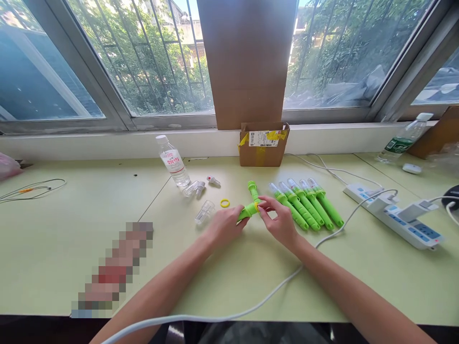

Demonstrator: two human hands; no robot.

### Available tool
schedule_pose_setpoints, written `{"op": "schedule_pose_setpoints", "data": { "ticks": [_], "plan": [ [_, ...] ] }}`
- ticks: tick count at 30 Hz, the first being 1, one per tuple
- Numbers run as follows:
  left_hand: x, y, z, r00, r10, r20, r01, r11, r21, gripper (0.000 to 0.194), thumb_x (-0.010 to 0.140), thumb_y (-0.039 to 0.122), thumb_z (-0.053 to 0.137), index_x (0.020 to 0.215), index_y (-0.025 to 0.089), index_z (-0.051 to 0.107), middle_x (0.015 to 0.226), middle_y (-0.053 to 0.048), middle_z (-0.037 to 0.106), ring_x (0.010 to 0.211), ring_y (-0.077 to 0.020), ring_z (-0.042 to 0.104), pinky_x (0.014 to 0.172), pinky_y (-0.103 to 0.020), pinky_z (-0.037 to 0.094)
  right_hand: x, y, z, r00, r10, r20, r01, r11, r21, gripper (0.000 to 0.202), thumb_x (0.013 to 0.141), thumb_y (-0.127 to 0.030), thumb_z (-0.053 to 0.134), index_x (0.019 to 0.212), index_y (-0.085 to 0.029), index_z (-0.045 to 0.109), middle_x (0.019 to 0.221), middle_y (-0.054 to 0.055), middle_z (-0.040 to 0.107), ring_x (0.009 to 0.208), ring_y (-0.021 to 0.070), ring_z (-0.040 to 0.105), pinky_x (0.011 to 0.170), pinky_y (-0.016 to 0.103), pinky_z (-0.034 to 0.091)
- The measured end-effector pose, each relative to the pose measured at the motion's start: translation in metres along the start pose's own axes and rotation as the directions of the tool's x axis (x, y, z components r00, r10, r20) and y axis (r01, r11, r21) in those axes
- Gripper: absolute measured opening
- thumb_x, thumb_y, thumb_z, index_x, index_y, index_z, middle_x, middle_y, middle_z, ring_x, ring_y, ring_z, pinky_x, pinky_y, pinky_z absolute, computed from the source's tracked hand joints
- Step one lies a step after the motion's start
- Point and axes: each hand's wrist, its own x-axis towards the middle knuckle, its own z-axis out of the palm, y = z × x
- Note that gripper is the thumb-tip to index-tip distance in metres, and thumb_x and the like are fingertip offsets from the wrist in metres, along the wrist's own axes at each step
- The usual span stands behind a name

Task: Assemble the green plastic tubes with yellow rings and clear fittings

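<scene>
Work seems mostly done: clear-topped green sticks (329, 207) lie right; centrally, left hand (227, 222) clasps a topless green handle (246, 212), right hand (279, 222) pinches its yellow ring (256, 206); farther off, another handle (253, 189) and, left, clear tops (205, 213) seem outstanding.

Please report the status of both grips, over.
Left grip holding green handle. Right grip fingering yellow ring at its end. White cable across table, nearby.
</scene>
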Motion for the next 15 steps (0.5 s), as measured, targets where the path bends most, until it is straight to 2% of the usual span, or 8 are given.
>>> {"op": "schedule_pose_setpoints", "data": {
  "ticks": [5,7,10,15],
  "plan": [
    [0.0003,-0.0010,0.0001,1.000,-0.008,0.007,0.008,1.000,-0.007,0.021,0.089,0.040,0.043,0.085,0.021,0.052,0.070,-0.004,0.061,0.064,-0.0199,0.060,0.056,-0.026,0.030,0.0032,0.0018,-0.0004,0.991,0.131,0.017,-0.132,0.985,0.111,0.021,0.082,-0.034,0.059,0.096,-0.019,0.062,0.083,0.005,0.069,0.074,0.0189,0.066,0.064,0.031,0.055],
    [0.0002,-0.0011,0.0005,1.000,0.005,0.015,-0.005,1.000,-0.022,0.022,0.089,0.040,0.044,0.084,0.021,0.052,0.070,-0.004,0.061,0.065,-0.0194,0.060,0.056,-0.025,0.029,0.0031,0.0010,0.0001,0.989,0.141,0.044,-0.145,0.982,0.122,0.019,0.083,-0.036,0.058,0.090,-0.019,0.063,0.083,0.006,0.068,0.074,0.0184,0.065,0.062,0.030,0.054],
    [-0.0001,-0.0010,0.0015,0.999,0.035,0.008,-0.035,0.999,-0.029,0.021,0.089,0.040,0.043,0.083,0.021,0.051,0.071,-0.004,0.062,0.065,-0.0192,0.060,0.056,-0.026,0.028,0.0016,-0.0012,0.0007,0.992,0.103,0.068,-0.110,0.988,0.107,0.016,0.084,-0.033,0.056,0.086,-0.019,0.063,0.083,0.005,0.066,0.076,0.0176,0.063,0.063,0.029,0.054],
    [-0.0003,-0.0001,0.0018,0.999,0.041,-0.015,-0.041,0.999,0.011,0.020,0.090,0.038,0.043,0.083,0.020,0.050,0.070,-0.004,0.062,0.063,-0.0188,0.060,0.054,-0.026,0.026,-0.0006,-0.0033,0.0008,0.999,0.017,0.037,-0.021,0.995,0.093,0.012,0.084,-0.028,0.057,0.090,-0.020,0.064,0.086,0.004,0.062,0.076,0.0163,0.062,0.063,0.028,0.054]
  ]
}}
